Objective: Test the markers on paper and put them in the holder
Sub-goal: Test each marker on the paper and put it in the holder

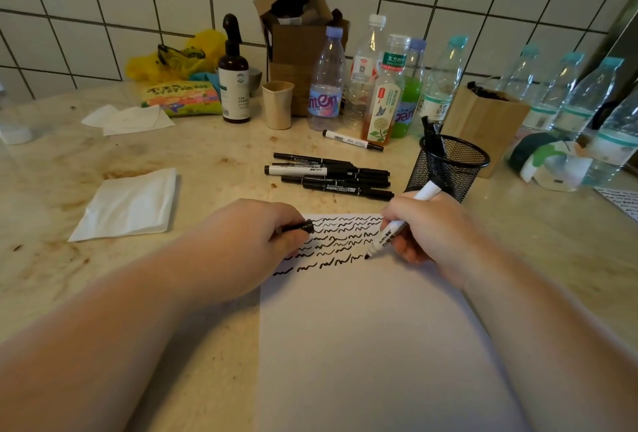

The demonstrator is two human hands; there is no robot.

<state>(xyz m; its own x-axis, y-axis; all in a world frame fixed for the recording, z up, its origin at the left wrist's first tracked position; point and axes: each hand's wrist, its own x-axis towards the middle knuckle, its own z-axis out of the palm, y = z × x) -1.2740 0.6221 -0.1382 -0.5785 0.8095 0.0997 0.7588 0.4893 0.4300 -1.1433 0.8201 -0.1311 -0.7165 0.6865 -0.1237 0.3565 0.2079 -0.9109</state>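
The right hand (428,231) pinches a white-barrelled marker (402,223) between curled fingers and thumb, nib down and touching the paper (362,328) at the end of the lowest row of black squiggles (331,242). The left hand (255,238) is curled round a black cap (300,226), its heel resting on the paper's left edge near the far corner.

Beyond the sheet, toward the counter's back edge, a cluster of capped black markers (331,174) lies side by side. One more white marker (352,140) lies apart, just before the bottles (379,86). The mesh holder (452,166) stands just beyond the right hand, with at least one marker upright inside.

Risks noted:
- The left hand lies over the ink rows. If the ink is wet, any slide of that hand would likely smear it.
- The sheet is pinned at one edge only. A firm stroke toward the right could shift or crease it.
- The holder sits close to the right hand's knuckles. A hasty lift could knock it, and it looks light enough to tip.
- Capping blind risks ink on the fingers.
- The cluster lies loose; a nudge could roll markers toward the paper.
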